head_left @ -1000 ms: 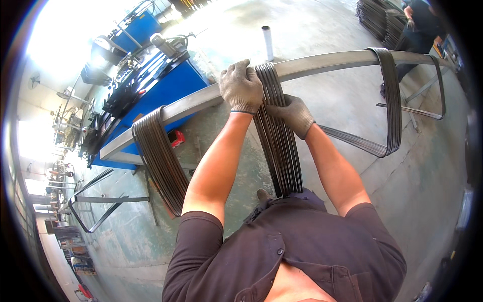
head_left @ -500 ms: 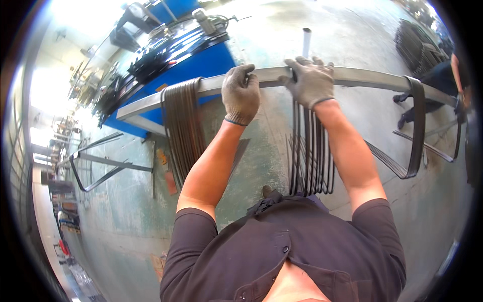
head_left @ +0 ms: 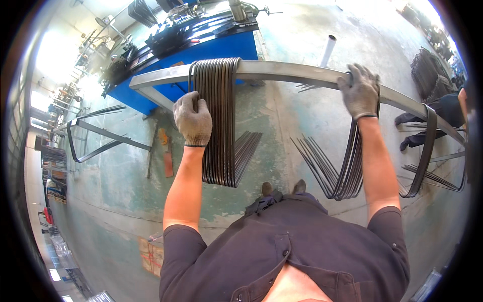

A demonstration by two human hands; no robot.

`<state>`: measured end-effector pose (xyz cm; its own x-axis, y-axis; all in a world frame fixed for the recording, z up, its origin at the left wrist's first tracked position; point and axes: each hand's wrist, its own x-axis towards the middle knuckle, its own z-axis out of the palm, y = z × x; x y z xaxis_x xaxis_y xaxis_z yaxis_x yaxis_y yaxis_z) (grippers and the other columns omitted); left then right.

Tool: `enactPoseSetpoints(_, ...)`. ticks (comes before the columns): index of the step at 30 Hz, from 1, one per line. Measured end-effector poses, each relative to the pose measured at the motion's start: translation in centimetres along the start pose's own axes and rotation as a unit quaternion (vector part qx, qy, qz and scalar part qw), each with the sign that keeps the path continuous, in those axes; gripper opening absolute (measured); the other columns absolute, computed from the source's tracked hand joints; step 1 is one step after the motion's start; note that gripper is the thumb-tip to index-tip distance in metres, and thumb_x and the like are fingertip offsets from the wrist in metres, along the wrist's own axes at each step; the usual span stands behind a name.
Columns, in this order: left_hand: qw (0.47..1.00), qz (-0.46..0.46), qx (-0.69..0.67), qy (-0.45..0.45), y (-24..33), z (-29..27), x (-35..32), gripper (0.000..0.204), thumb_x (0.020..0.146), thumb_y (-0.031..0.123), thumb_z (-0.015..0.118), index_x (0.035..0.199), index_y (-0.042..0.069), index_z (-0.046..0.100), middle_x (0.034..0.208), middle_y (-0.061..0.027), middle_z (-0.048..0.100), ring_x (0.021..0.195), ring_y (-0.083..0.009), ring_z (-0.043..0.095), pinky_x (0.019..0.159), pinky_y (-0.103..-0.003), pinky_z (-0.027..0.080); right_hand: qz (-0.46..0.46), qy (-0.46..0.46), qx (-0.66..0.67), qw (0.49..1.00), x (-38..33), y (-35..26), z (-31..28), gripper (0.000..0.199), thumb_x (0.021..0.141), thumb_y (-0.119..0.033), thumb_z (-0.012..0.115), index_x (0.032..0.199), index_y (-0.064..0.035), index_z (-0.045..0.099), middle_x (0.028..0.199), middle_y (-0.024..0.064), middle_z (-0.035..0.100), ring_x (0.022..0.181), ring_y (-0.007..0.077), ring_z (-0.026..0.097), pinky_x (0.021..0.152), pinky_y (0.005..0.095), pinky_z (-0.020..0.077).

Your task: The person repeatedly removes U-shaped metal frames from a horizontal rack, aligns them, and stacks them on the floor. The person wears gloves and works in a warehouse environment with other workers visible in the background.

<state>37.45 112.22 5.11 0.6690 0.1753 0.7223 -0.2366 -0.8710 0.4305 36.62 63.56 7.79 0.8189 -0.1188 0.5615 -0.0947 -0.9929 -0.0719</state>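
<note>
left hand (head_left: 193, 121), half-curled, overlaps left rod bundle (head_left: 220, 126), grip unclear; right hand (head_left: 359, 91), spread rather than clenched, lies over beam (head_left: 287, 71) and right rod bundle (head_left: 350, 168)

- Place: a metalworking workshop, judging from where I stand.
- Floor (head_left: 274, 151): hard, scuffed, with worn patches of green coating.
- Long grey metal beam (head_left: 287, 70) serves as a rack; bent dark rods hang over it in bundles, one bundle (head_left: 220, 121) at its left part, another (head_left: 347, 176) farther right.
- Blue-sided surface (head_left: 246, 46) beyond the beam, crowded with dark metal pieces.
- Dark metal stock (head_left: 430, 75) heaped at far right.
- Equipment lines the left side; details too small to identify.
- Left hand (head_left: 193, 121) and right hand (head_left: 359, 93) wear soiled work gloves.
</note>
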Motion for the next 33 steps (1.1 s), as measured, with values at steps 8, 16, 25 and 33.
enactPoseSetpoints(8, 0.995, 0.020, -0.095, -0.014, 2.4, -2.0, -5.6, 0.021, 0.094, -0.001, 0.079, 0.114, 0.004, 0.079, 0.117, -0.0138, 0.080, 0.116, -0.0365, 0.073, 0.106, -0.047, 0.058, -0.143, -0.222, 0.296, 0.918, 6.9, -24.9, 0.3, 0.061, 0.110, -0.051, 0.072, 0.160, -0.0150, 0.065, 0.151, 0.0173, 0.074, 0.144, 0.0351, 0.068, 0.120, 0.0463, 0.0550)
enactPoseSetpoints(16, 0.992, -0.078, -0.102, -0.015, -3.0, -6.4, -12.1, 0.023, 0.097, -0.006, 0.078, 0.119, 0.001, 0.080, 0.118, -0.0134, 0.079, 0.116, -0.0317, 0.074, 0.103, -0.041, 0.059, -0.136, -0.322, 0.325, 0.879, 10.5, -29.0, 4.5, 0.060, 0.112, -0.053, 0.071, 0.161, -0.0184, 0.069, 0.154, 0.0123, 0.075, 0.141, 0.0309, 0.072, 0.124, 0.0424, 0.0532)
enactPoseSetpoints(25, 0.955, -0.249, -0.159, -0.007, -3.9, -7.6, -15.5, 0.019, 0.103, -0.002, 0.076, 0.121, -0.001, 0.080, 0.114, -0.0079, 0.078, 0.105, -0.0198, 0.071, 0.096, -0.034, 0.058, -0.104, -0.339, 0.385, 0.852, 11.2, -27.7, 5.4, 0.058, 0.107, -0.050, 0.078, 0.151, -0.0129, 0.077, 0.146, 0.0124, 0.080, 0.136, 0.0300, 0.075, 0.119, 0.0393, 0.0556)
enactPoseSetpoints(33, 0.952, -0.238, -0.192, 0.006, -2.9, -7.3, -15.1, 0.018, 0.105, 0.000, 0.075, 0.122, 0.000, 0.080, 0.114, -0.0054, 0.078, 0.106, -0.0171, 0.070, 0.098, -0.032, 0.057, -0.132, -0.309, 0.340, 0.878, 10.8, -26.6, 5.5, 0.061, 0.109, -0.055, 0.072, 0.156, -0.0163, 0.073, 0.149, 0.0136, 0.078, 0.137, 0.0314, 0.074, 0.120, 0.0413, 0.0555)
